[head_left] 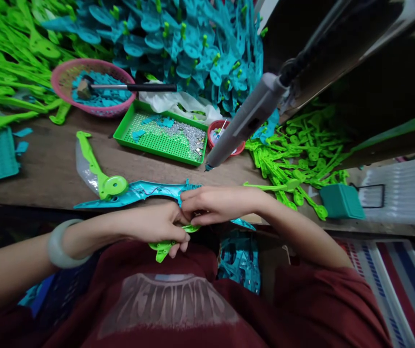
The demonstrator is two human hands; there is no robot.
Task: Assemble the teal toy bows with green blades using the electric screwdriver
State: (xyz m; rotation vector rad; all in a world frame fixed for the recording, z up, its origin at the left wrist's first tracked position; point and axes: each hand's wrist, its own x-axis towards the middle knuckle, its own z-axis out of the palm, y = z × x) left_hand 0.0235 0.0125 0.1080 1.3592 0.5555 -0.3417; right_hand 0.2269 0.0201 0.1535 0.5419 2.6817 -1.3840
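Observation:
My left hand (162,224) wraps round a bright green plastic part (163,249), held at the table's front edge, close to my shirt. My right hand (216,203) meets it there with bent fingers, over the middle of a teal bow-shaped plastic shell (153,189). What its fingertips pinch is hidden. The shell lies open side up, and a thin wire runs along it. At its left end sits a green limb piece (115,186) with a round disc and a clear film-like fin. Just beyond my right hand hangs a grey electric screwdriver (245,121), its tip down.
A green tray (156,152) holds screws and teal bits. Behind are a pink basket (60,79) with a hammer across it, a small red basket (240,149), and heaps of teal parts (189,48) and green parts (302,150). A teal box (341,200) stands right.

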